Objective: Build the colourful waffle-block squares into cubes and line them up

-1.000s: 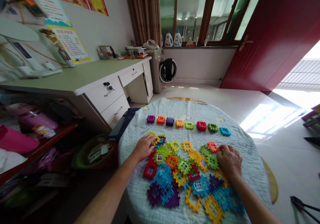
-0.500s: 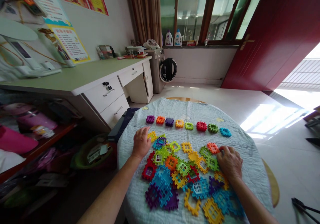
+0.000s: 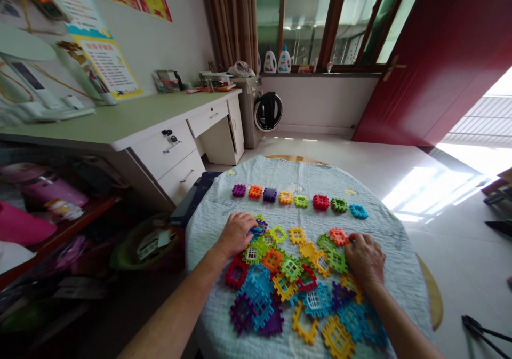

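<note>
A loose pile of flat, notched plastic building blocks (image 3: 291, 266) in several colours, many with window grids, lies on a round table. My left hand (image 3: 236, 234) reaches over the pile's far left edge. Its fingers are stretched out, the tips on or just above a blue and purple block (image 3: 260, 226). Beneath them, some blocks are covered from sight. At the right side of the pile rests my right hand (image 3: 366, 260), fingers loosely bent and apart, holding nothing visible. Its fingertips are beside a coral block (image 3: 339, 236) and close to a green block (image 3: 337, 260).
Beyond the pile, a row of several small blocks, from a purple block (image 3: 239, 190) to a blue block (image 3: 359, 211), crosses the pale blue tablecloth (image 3: 304, 175). A desk (image 3: 160, 108) stands left, a washing machine (image 3: 250, 113) behind, and a red door (image 3: 424, 65) right.
My left hand has moved right and slightly nearer, covering the yellow block that showed beside its fingers. My right hand stays in about the same place. The row of blocks is unchanged.
</note>
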`<state>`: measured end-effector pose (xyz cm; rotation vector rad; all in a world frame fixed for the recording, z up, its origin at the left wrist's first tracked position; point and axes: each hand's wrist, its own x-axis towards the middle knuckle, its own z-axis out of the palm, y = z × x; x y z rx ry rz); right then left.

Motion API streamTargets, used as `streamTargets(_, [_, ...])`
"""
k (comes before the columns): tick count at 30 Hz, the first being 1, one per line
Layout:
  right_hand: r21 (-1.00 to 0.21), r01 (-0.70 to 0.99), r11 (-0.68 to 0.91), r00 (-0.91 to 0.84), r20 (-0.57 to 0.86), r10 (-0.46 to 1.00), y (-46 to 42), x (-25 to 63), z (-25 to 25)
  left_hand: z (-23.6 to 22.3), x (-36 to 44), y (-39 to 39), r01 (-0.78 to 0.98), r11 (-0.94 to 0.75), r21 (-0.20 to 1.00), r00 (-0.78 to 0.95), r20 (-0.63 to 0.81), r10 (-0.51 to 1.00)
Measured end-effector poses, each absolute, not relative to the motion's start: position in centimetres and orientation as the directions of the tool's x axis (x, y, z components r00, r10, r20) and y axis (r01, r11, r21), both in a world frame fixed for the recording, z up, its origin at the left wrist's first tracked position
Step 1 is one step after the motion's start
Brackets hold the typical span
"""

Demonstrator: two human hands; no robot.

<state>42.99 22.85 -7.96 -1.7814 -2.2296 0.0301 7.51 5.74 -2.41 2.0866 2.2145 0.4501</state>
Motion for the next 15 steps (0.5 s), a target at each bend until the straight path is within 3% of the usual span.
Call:
streamTargets(8, [-0.187, 0.953, 0.236, -0.195, 0.213, 0.957, 22.7, 42.8, -7.6, -2.9, 8.3, 6.2, 0.983, 0.067, 0.170, -0.094, 0.157, 0.983])
streamTargets(15, [-0.179, 0.958, 0.223, -0.188, 0.189, 0.964, 22.9, 42.8, -7.9, -2.3, 9.2, 6.5, 0.956, 0.096, 0.277, -0.170, 0.257, 0.951])
